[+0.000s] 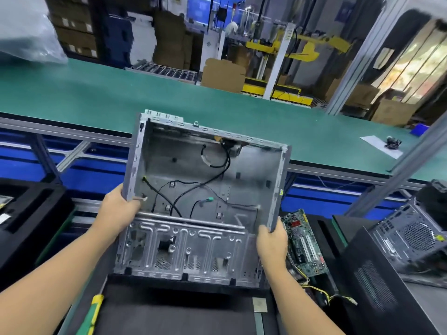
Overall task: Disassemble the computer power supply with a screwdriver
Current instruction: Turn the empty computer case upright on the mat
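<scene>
While you hold the case (208, 189) tilted over the black mat (169, 310), your left hand (118, 209) gripping its left edge, right hand (272, 240) its right, screwdriver (95, 310) below-left of it, board (302, 240) right of it, green belt (121, 93) and cartons (222, 74) beyond

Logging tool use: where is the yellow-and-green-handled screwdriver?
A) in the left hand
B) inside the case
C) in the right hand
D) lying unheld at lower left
D: the yellow-and-green-handled screwdriver lies unheld by the left forearm; the left hand and right hand grip the side walls of the grey metal computer case.
</scene>
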Demonstrator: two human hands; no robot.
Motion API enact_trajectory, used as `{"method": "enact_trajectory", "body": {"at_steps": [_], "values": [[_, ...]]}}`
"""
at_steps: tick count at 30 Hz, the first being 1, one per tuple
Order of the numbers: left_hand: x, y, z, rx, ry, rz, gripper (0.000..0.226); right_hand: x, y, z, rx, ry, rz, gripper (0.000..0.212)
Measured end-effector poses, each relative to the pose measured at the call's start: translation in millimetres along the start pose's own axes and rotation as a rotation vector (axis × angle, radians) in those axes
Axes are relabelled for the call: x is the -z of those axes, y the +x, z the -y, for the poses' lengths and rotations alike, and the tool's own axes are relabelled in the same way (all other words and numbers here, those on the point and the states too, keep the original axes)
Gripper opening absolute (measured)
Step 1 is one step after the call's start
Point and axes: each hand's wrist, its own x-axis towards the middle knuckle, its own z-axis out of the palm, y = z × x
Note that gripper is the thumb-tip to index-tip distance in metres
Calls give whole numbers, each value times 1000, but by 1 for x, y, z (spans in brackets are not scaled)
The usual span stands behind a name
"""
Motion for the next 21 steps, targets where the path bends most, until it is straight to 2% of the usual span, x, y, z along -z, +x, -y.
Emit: {"method": "enact_trajectory", "body": {"at_steps": [4, 8, 12, 15, 17, 18, 21], "values": [[5, 0, 10, -39, -31, -36, 35, -11, 1, -6, -24, 98, 52, 56], [3, -10, 33, 0, -84, 0, 58, -19, -3, -18, -35, 107, 134, 58], [7, -16, 59, 82, -26, 65, 41, -25, -13, -37, -33, 101, 128, 53], [13, -21, 71, 137, 106, 138, 22, -24, -23, -51, -117, 105, 141, 36], [17, -24, 79, 160, 171, 172, 18, -23, -32, -56, -204, 81, 142, 25], [18, -26, 81, 208, 168, 209, 24, -22, -37, -57, -238, 51, 143, 23], [15, -32, 87, 559, -48, 295, 62, -16, -42, -56, -333, -112, 234, 55]]}}
